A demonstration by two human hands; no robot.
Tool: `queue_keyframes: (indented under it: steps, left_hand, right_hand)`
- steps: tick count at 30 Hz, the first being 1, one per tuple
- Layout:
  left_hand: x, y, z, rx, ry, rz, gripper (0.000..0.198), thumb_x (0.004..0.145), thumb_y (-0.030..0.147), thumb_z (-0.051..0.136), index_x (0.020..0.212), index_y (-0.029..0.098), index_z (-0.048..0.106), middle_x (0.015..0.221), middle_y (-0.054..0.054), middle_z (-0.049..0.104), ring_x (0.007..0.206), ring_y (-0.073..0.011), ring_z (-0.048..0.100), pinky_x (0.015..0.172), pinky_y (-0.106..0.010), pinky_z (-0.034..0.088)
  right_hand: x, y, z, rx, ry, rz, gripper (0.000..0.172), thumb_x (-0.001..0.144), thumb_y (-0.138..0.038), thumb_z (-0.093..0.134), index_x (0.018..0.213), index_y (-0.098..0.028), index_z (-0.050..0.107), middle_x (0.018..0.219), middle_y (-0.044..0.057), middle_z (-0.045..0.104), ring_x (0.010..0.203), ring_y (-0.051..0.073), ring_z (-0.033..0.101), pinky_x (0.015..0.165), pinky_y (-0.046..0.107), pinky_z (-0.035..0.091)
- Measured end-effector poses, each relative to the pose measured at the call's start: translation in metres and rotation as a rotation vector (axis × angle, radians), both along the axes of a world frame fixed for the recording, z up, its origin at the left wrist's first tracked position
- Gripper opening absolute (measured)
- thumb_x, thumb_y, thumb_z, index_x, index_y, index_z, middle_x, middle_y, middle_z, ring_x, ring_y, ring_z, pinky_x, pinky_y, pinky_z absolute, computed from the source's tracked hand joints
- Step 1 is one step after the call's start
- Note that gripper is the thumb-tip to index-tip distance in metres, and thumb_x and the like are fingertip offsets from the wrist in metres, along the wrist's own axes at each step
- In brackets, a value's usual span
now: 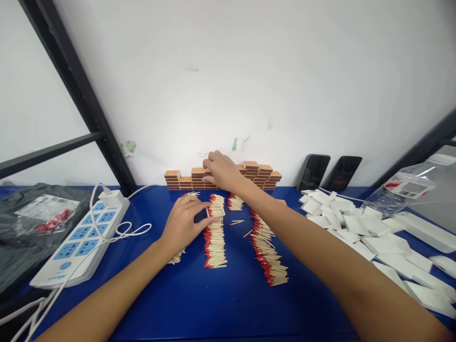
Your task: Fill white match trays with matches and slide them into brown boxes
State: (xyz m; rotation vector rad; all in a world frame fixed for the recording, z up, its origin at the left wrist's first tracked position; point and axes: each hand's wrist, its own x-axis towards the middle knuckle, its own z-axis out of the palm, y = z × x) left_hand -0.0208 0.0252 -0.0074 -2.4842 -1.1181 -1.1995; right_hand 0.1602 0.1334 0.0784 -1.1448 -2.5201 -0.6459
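Observation:
My left hand (185, 219) has its thumb and fingers closed at the left side of a small white matchbox tray (221, 213) filled with red-tipped matches. The tray sits over the far part of a long row of loose matches (215, 244). At the wall, my right hand (221, 170) reaches over a stepped stack of orange-brown matchboxes (254, 172). Its thumb and fingers bend round a matchbox in the stack, mostly hidden by the hand. Another long row of matches (267, 251) lies under my right forearm.
White trays (356, 228) lie heaped at right, near a clear plastic bottle (406, 185). Two phones (313, 173) lean on the wall. At left are a power strip (83, 240) with looping white cable and a black plastic bag (32, 237).

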Motion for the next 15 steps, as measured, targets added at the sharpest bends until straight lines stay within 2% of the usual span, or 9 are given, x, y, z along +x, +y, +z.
queue_keyframes:
  steps: [3,8,15]
  left_hand:
    - [0.0,-0.001,0.001,0.001,-0.013,-0.004,0.043,0.085,0.05,0.08,0.111,0.017,0.076,0.097,-0.008,0.078,0.097,-0.0251,0.069,0.088,-0.042,0.052]
    - [0.002,-0.004,0.002,0.016,0.0,0.002,0.04,0.089,0.048,0.078,0.113,0.016,0.076,0.097,-0.008,0.078,0.099,-0.0262,0.068,0.09,-0.043,0.051]
    - [0.004,-0.003,0.0,0.01,-0.001,0.001,0.041,0.085,0.046,0.082,0.111,0.015,0.076,0.096,-0.009,0.078,0.098,-0.027,0.069,0.089,-0.044,0.05]
  right_hand:
    - [-0.023,0.017,0.003,0.005,-0.05,0.002,0.034,0.091,-0.031,0.077,0.113,-0.007,0.07,0.12,0.021,0.065,0.117,0.034,0.053,0.087,0.041,0.044]
    - [-0.028,0.029,0.003,0.024,-0.102,0.016,0.019,0.096,-0.02,0.063,0.106,-0.007,0.071,0.118,0.022,0.065,0.115,0.033,0.053,0.082,0.04,0.045]
    - [-0.035,0.027,-0.013,0.117,-0.176,0.094,0.028,0.099,-0.014,0.049,0.124,-0.007,0.059,0.121,0.021,0.063,0.107,0.032,0.054,0.082,0.042,0.042]
